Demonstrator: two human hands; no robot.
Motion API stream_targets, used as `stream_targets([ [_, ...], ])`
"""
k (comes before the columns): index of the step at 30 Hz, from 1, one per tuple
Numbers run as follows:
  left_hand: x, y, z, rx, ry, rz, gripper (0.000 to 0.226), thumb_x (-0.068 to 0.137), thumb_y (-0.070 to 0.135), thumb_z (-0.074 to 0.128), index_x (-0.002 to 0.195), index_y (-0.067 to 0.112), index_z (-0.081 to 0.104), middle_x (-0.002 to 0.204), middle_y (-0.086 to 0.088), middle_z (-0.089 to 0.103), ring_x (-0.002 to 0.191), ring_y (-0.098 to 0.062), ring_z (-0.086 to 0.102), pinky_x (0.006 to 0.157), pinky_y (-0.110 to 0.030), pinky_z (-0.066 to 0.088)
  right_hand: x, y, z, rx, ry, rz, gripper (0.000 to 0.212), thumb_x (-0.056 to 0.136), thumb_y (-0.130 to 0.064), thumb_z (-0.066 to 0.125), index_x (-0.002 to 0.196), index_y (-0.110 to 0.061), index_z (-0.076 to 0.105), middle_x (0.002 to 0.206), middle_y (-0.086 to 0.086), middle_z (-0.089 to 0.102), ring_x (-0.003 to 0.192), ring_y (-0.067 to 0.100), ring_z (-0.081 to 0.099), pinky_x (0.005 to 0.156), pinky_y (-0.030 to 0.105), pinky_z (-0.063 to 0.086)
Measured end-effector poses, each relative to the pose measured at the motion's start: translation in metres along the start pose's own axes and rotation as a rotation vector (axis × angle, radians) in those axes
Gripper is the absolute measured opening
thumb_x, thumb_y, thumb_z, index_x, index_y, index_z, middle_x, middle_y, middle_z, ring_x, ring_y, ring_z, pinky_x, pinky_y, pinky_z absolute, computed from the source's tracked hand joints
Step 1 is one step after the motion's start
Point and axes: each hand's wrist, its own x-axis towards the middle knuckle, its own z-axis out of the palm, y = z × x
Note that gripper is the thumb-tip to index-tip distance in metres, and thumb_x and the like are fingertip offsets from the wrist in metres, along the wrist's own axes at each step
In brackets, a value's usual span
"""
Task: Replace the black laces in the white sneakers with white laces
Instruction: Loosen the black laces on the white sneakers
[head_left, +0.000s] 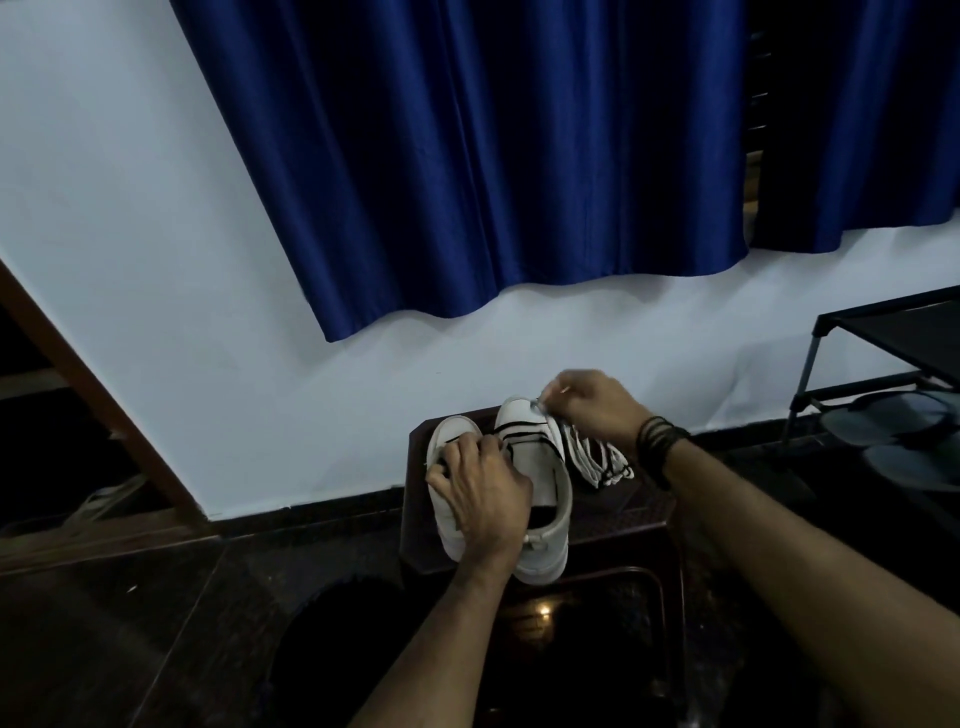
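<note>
Two white sneakers stand side by side on a dark stool (613, 519), toes toward the wall. The right sneaker (540, 467) has black lace bars across its upper eyelets. My left hand (480, 493) lies over the left sneaker (452, 436), fingers curled round its upper near the laces. My right hand (592, 402) is at the toe of the right sneaker and pinches a lace end there. A bundle of white laces (597, 460) lies on the stool just right of the shoes, under my right wrist.
A blue curtain (493, 156) hangs on the white wall behind. A black shoe rack (893, 332) with grey slippers (909, 441) stands at the right. A wooden door frame (93, 395) is at the left. The floor is dark and glossy.
</note>
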Motion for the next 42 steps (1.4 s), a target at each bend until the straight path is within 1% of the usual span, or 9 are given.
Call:
stream_targets([
  [3,-0.001,-0.001,0.0,-0.007,0.006,0.017,0.018,0.07,0.018,0.075,0.087,0.023,0.07,0.094,0.003,0.063,0.1,-0.025,0.056,0.086,-0.042,0.027,-0.005,0.01,0.01,-0.525,-0.059,0.024,0.007,0.074,-0.038,0.072,0.075,-0.032,0.076,0.088,-0.006,0.074,0.089,0.015,0.067,0.078,0.026,0.053],
  [7,-0.004,-0.001,-0.002,-0.027,-0.013,0.049,0.03,0.069,0.014,0.074,0.097,0.026,0.07,0.096,0.002,0.062,0.101,-0.025,0.055,0.087,-0.044,0.03,-0.013,0.016,0.023,-0.478,0.123,0.123,0.032,0.071,-0.055,0.075,0.092,-0.03,0.072,0.097,-0.005,0.071,0.096,0.016,0.065,0.072,0.022,0.044],
  [10,-0.003,-0.002,-0.003,-0.036,-0.05,0.129,0.045,0.06,0.01,0.075,0.101,0.028,0.07,0.099,0.002,0.06,0.1,-0.023,0.052,0.085,-0.042,0.028,-0.015,0.02,0.036,-0.497,0.064,0.212,0.051,0.072,-0.061,0.069,0.103,-0.02,0.067,0.108,0.003,0.066,0.107,0.024,0.061,0.082,0.03,0.048],
  [14,0.001,-0.003,-0.001,0.008,-0.142,0.224,0.051,0.06,0.009,0.076,0.106,0.031,0.07,0.11,0.002,0.06,0.108,-0.024,0.053,0.09,-0.045,0.035,-0.025,0.024,0.05,-0.41,0.061,0.259,0.037,0.088,-0.038,0.056,0.11,-0.011,0.069,0.119,0.014,0.064,0.114,0.032,0.06,0.09,0.033,0.048],
  [18,0.004,-0.002,0.0,0.013,-0.175,0.289,0.047,0.068,0.012,0.077,0.11,0.034,0.071,0.115,0.002,0.062,0.108,-0.022,0.053,0.087,-0.042,0.03,-0.043,0.034,0.062,-0.41,0.126,0.096,0.026,0.087,-0.025,0.054,0.105,-0.01,0.066,0.111,0.016,0.062,0.103,0.035,0.062,0.082,0.037,0.049],
  [25,0.013,0.003,0.001,0.057,-0.24,0.421,0.053,0.072,0.007,0.069,0.124,0.019,0.063,0.118,0.0,0.063,0.109,-0.025,0.056,0.088,-0.045,0.042,-0.057,0.036,0.071,-0.384,0.321,-0.03,0.026,0.087,-0.031,0.05,0.105,-0.024,0.068,0.095,0.005,0.07,0.088,0.03,0.066,0.069,0.035,0.049],
  [33,0.035,0.003,0.018,0.116,-0.355,0.529,0.027,0.09,0.02,0.05,0.116,0.021,0.057,0.121,-0.001,0.055,0.114,-0.025,0.045,0.093,-0.038,0.03,-0.052,0.036,0.078,-0.48,0.404,-0.01,0.021,0.087,-0.03,0.055,0.104,-0.029,0.068,0.091,-0.001,0.067,0.088,0.026,0.064,0.066,0.032,0.044],
  [37,0.04,0.004,0.025,0.153,-0.386,0.516,0.023,0.093,0.019,0.046,0.115,0.02,0.055,0.12,-0.003,0.054,0.114,-0.026,0.043,0.094,-0.037,0.03,-0.045,0.039,0.08,-0.535,0.429,0.047,0.018,0.082,-0.035,0.06,0.092,-0.023,0.069,0.096,-0.001,0.067,0.1,0.026,0.059,0.08,0.039,0.049],
  [42,0.041,0.003,0.025,0.075,-0.32,0.386,0.026,0.086,0.014,0.042,0.109,0.013,0.056,0.112,-0.007,0.058,0.108,-0.028,0.048,0.091,-0.037,0.036,-0.044,0.042,0.075,-0.527,0.454,0.063,0.027,0.083,-0.05,0.061,0.095,-0.026,0.064,0.104,-0.004,0.068,0.111,0.023,0.052,0.091,0.039,0.035],
])
